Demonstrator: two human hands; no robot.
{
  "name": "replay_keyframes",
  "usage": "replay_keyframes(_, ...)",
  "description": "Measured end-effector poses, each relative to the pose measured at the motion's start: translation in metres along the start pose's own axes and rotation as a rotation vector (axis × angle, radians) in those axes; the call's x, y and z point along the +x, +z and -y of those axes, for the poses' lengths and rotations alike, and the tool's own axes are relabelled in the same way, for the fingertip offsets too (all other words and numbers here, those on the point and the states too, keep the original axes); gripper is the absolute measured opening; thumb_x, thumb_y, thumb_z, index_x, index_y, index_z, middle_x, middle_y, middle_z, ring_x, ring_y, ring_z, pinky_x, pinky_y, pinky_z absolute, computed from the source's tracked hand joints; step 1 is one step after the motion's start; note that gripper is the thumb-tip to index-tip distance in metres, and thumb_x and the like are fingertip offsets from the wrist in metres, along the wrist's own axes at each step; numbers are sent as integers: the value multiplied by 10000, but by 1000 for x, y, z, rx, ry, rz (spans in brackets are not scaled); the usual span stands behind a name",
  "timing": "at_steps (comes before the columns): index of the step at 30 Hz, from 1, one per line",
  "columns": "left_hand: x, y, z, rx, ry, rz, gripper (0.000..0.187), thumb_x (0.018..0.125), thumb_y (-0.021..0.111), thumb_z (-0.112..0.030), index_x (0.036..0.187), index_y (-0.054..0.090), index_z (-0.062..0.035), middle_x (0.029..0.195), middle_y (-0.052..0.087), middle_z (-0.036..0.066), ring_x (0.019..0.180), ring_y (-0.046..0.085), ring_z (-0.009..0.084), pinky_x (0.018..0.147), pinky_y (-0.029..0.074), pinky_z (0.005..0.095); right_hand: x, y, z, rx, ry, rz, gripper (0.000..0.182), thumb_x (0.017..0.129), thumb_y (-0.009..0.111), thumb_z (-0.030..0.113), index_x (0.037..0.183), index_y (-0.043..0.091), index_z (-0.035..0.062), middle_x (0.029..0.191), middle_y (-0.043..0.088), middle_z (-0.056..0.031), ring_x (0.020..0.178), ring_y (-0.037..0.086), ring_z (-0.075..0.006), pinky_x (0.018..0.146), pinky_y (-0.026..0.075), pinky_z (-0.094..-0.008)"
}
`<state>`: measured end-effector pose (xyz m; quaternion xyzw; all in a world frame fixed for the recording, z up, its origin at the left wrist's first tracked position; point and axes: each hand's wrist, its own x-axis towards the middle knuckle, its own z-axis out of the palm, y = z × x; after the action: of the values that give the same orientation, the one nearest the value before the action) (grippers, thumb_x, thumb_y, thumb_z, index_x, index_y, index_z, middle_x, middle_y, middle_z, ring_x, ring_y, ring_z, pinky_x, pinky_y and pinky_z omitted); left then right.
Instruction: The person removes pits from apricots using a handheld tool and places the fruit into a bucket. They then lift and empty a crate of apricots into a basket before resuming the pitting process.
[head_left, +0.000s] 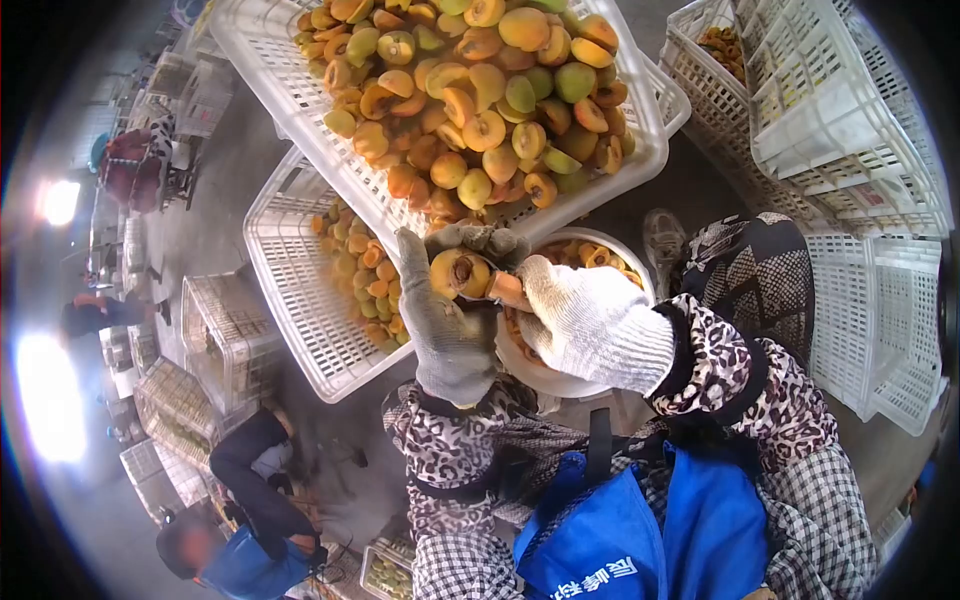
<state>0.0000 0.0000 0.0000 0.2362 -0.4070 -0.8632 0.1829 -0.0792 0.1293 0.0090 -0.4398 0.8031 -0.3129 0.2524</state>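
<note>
My left hand (445, 325), in a grey-white knit glove, holds an apricot (460, 274) with its dark, hollowed cut side facing up. The fingers curl behind the fruit and the thumb stands along its left side. My right hand (590, 320), in a white knit glove, is closed just right of the apricot. A short orange-brown piece (509, 291) shows at its fingertips, close to the fruit; I cannot make out what it is. Below both hands stands a white bucket (545, 378) with apricot pieces (590, 255) in it, partly hidden by the gloves.
A white crate (300, 95) heaped with halved apricots (480, 110) is just beyond my hands. Under its left side sits another crate (290, 300) of apricots. White crates (850, 120) are stacked at right. Further left, a person in blue (255, 565) sits among more crates (225, 330).
</note>
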Motion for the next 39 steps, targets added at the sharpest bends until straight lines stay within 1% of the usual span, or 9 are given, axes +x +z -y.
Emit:
replay_keyframes(6, -5, 2, -11, 32, -13, -225, 397, 1039, 416, -332, 1132, 519, 40, 935, 652, 133, 842, 652, 227, 796, 549, 335, 6, 1, 6, -50, 44, 130, 273, 858, 597, 183, 1021, 498, -12, 819, 655, -216, 744, 666, -389, 652, 536, -455)
replay_keyframes(11, -11, -11, 3, 1164, 418, -182, 420, 1041, 376, -358, 1045, 549, 25, 950, 646, 143, 886, 637, 207, 799, 542, 333, 3, 17, -17, -25, -152, -29, 242, 870, 588, 241, 953, 521, 24, 735, 643, -180, 638, 649, -363, 549, 517, -447)
replay_keyframes(15, -8, 1, 1, 713, 196, -276, 444, 1043, 350, -365, 1002, 561, 24, 890, 652, 152, 837, 647, 225, 765, 549, 329, 0, 5, -4, 86, 63, 258, 212, 954, 466, 178, 1055, 573, 24, 799, 645, -126, 686, 649, -282, 634, 537, -372)
replay_keyframes(19, -5, 10, 2, 266, 1, -320, 488, 1033, 341, -404, 895, 571, 4, 773, 638, 159, 693, 640, 240, 670, 548, 344, -5, 26, -16, -48, -423, -103, 216, 967, 472, 215, 1007, 573, 28, 690, 582, -73, 568, 593, -193, 527, 499, -306)
replay_keyframes(22, -2, 12, 6, 267, 22, -273, 500, 1019, 360, -431, 834, 566, -14, 716, 614, 156, 630, 624, 246, 619, 537, 352, -1, -4, -5, 1023, 363, 705, 190, 876, 586, 217, 921, 558, 34, 602, 507, -23, 433, 487, -122, 375, 399, -254)
replay_keyframes(27, 6, 9, 9, -14, -119, -189, 428, 996, 437, -435, 781, 537, -79, 700, 583, 89, 609, 595, 222, 581, 519, 350, -4, -5, -24, 1460, 476, 858, 139, 873, 614, 158, 876, 583, 23, 647, 532, -4, 476, 496, -106, 433, 428, -236)
replay_keyframes(34, 1, 0, 17, -405, -391, -139, 414, 983, 492, -456, 776, 559, -104, 719, 596, 61, 685, 612, 231, 595, 521, 362, -16, 13, -45, 241, -100, 381, 267, 938, 549, 286, 1036, 611, 45, 804, 656, -213, 780, 648, -400, 686, 519, -457)
replay_keyframes(37, -1, 0, 16, 72, -565, -85, 396, 989, 526, -397, 796, 612, -62, 749, 616, 68, 744, 615, 248, 669, 523, 349, -31, 16, -67, 4, -349, 263, 186, 846, 642, 239, 923, 634, 71, 760, 652, -130, 666, 649, -346, 608, 531, -428)
replay_keyframes(39, 1, -18, 45, 959, 156, -87, 239, 932, 647, -288, 912, 656, -49, 837, 661, 116, 738, 641, 295, 643, 521, 365, -29, 9, -66, -209, -57, 491, 184, 841, 625, 222, 974, 651, 96, 776, 671, -107, 694, 681, -295, 610, 545, -409)
